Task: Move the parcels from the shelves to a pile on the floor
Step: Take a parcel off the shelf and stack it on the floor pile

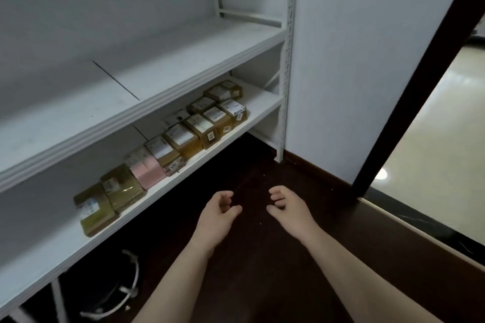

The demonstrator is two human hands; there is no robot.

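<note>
A: Both hands empty rn. Left hand (217, 214) and right hand (287, 214) are loosely curled, fingers half bent, thumbs facing each other w/ a gap between, nothing held. They hover over the dark brown wooden floor (262, 257), just in front of the white metal shelving unit (287, 60).

B: Where are the parcels?

A: All on the lower white shelf board (257, 102), in a row along its front edge. Mostly small brown cardboard boxes w/ white labels (181, 139), one pale pink box (148, 170) in the middle, and two olive-green taped boxes (110, 196) at the near end. Upper white shelf board (157, 73) has none.

B: Any pile on the floor yet?

A: None in view. Floor before the shelf looks bare, so I'd say the job's barely begun, or the pile's out of frame, can't tell.

B: Why hands like that?

A: My guess: palms inward, about a box apart, ready to clamp one from both sides. Nearest are the green ones, to the left.

B: Risks?

A: Boxes sit touching, so pulling one may drag its neighbour off the edge.
</note>
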